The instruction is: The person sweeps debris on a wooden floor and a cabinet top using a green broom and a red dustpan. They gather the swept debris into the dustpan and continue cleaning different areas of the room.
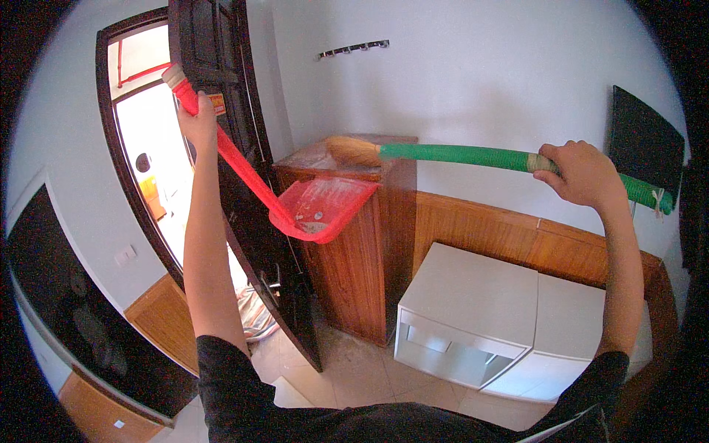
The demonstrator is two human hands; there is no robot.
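Note:
My left hand [200,124] grips the upper part of the handle of a red plastic dustpan [338,202]. The pan lies against the front top edge of a brown wooden cabinet [354,271], with pale dust and small bits of debris in it. In my right hand [581,171] is the green-wrapped handle of a hand broom [460,156], held nearly level. Its straw bristles [352,150] rest on the dusty cabinet top, just behind the dustpan's lip.
A dark door [221,83] stands ajar left of the cabinet. White low cabinets [471,288] sit on the tiled floor to the right. A hook rail [354,50] and a black flat screen [645,138] are on the wall. Striped cloth [257,315] lies by the doorway.

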